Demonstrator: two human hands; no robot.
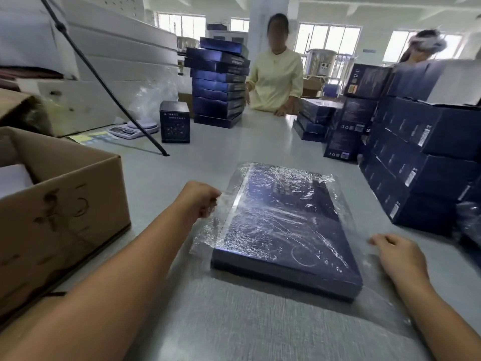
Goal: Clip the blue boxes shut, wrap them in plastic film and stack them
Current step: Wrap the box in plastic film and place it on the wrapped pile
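Two hands (203, 198) tug crinkled, glossy film (273, 220) over flat rectangular box (286, 272).

**Open lane mid-table, walls either side**

Bare grey table (234, 142) runs free from the blue box (286, 230) at lower centre up to the tall box stack (218, 82) at upper centre. Loose plastic film (208, 230) juts from the blue box's left side. An open cardboard carton (65, 209) blocks the left edge, and stacked blue boxes (416, 165) wall the right. A slanting black rod (104, 82) and a small black box (175, 122) stand upper left.
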